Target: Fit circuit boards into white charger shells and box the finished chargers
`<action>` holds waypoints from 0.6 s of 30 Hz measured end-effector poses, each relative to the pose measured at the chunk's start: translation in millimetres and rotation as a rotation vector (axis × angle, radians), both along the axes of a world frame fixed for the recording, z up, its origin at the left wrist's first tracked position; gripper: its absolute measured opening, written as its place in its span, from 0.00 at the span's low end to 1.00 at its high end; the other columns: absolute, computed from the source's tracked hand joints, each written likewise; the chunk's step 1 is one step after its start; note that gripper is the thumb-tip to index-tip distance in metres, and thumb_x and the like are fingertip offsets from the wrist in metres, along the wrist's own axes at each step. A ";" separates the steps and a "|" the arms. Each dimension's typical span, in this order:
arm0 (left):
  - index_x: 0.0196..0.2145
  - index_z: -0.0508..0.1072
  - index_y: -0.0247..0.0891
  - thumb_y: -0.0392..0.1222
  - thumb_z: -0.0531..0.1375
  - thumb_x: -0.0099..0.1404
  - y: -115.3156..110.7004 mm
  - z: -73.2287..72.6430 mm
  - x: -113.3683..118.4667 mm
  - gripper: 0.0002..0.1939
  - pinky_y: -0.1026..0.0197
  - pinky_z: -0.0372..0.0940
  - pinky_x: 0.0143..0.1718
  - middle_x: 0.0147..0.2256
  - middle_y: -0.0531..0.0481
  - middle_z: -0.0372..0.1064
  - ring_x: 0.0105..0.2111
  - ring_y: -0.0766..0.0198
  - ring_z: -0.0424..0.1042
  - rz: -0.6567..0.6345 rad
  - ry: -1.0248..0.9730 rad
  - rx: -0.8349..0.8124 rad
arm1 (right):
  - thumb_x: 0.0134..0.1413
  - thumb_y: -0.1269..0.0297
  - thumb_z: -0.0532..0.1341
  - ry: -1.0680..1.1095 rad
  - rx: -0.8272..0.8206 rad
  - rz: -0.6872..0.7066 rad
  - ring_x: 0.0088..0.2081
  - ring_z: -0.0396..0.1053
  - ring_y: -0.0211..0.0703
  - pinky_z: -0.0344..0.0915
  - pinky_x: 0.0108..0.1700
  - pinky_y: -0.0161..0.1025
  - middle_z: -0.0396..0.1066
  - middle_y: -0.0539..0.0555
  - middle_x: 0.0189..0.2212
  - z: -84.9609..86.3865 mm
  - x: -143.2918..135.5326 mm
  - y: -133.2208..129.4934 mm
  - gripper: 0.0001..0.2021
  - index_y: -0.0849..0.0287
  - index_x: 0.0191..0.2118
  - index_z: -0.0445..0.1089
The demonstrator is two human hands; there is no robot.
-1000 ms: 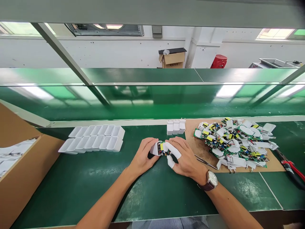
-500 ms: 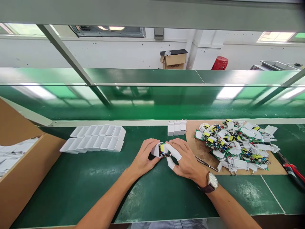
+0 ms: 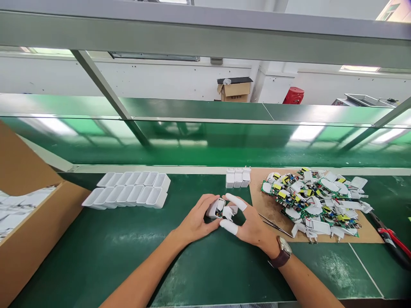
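Observation:
My left hand (image 3: 199,217) is closed around a small white plastic housing (image 3: 212,209) just above the green bench. Part of a circuit board (image 3: 220,208) shows at the housing's right-hand open end. A white plastic cap (image 3: 229,212) sits at that end, tilted and outside the housing. My right hand (image 3: 248,220) has white covers on the thumb and index finger. These two fingers are spread on either side of the cap, their tips close to the housing; whether they touch it I cannot tell. The other right fingers are mostly hidden.
White housings (image 3: 128,190) stand in two rows at left, beside a cardboard box (image 3: 48,214) of white parts. Several capped units (image 3: 238,178) stand at the back. Circuit boards with white caps (image 3: 314,201) are heaped on cardboard at right, near tweezers (image 3: 275,225) and red-handled pliers (image 3: 390,235).
The yellow-topped circuit board has gone deeper into the white housing. My right thumb and index finger have spread apart, and the white cap now shows between them. The camera has tilted up slightly.

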State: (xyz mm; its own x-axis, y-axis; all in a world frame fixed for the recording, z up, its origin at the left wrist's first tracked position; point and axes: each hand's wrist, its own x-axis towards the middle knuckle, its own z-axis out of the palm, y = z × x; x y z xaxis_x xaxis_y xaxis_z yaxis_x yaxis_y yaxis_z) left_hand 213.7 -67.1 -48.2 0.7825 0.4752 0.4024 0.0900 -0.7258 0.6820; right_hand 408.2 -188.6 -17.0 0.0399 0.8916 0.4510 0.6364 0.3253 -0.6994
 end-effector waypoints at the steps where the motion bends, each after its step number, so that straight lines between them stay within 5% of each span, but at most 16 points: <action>1: 0.65 0.60 0.44 0.37 0.64 0.67 1.0 0.6 -0.9 0.32 0.49 0.71 0.55 0.57 0.39 0.67 0.56 0.50 0.71 -0.003 0.015 -0.024 | 0.69 0.60 0.60 0.119 -0.046 -0.003 0.44 0.77 0.46 0.76 0.50 0.47 0.78 0.57 0.45 0.1 0.7 -0.2 0.25 0.55 0.67 0.59; 4: 0.62 0.63 0.44 0.34 0.59 0.67 3.8 3.7 -3.5 0.26 0.48 0.69 0.57 0.56 0.42 0.70 0.56 0.52 0.71 0.039 0.054 -0.084 | 0.72 0.64 0.53 0.292 -0.120 -0.065 0.39 0.77 0.43 0.76 0.47 0.44 0.79 0.54 0.39 -2.2 4.2 2.5 0.16 0.54 0.60 0.68; 7: 0.58 0.67 0.44 0.38 0.58 0.71 6.7 5.4 -4.5 0.18 0.51 0.70 0.52 0.53 0.44 0.72 0.50 0.55 0.74 0.063 0.069 -0.229 | 0.68 0.69 0.54 0.216 -0.054 -0.093 0.48 0.76 0.47 0.74 0.53 0.48 0.77 0.57 0.49 -9.4 7.3 8.0 0.16 0.52 0.54 0.74; 11: 0.55 0.69 0.42 0.45 0.61 0.71 11.9 4.9 -3.5 0.16 0.55 0.71 0.45 0.50 0.43 0.72 0.44 0.57 0.74 0.042 0.010 -0.394 | 0.63 0.73 0.58 0.153 -0.080 0.012 0.58 0.71 0.49 0.69 0.62 0.52 0.73 0.57 0.57 -15.6 6.3 11.4 0.21 0.49 0.59 0.71; 18: 0.47 0.77 0.44 0.49 0.63 0.71 18.7 7.9 -4.7 0.12 0.48 0.65 0.49 0.45 0.44 0.74 0.46 0.52 0.70 0.070 0.092 -0.075 | 0.65 0.69 0.63 0.026 -0.028 0.074 0.58 0.71 0.50 0.71 0.60 0.51 0.69 0.59 0.58 -10.4 -1.7 10.8 0.18 0.48 0.58 0.71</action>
State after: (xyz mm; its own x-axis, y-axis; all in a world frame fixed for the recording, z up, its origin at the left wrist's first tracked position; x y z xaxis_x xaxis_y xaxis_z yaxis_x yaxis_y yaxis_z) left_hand 209.0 -48.3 -40.3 0.7783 0.5559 0.2918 0.2036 -0.6631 0.7203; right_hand 406.5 -177.8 -27.4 -0.0148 0.9047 0.4257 0.5928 0.3508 -0.7250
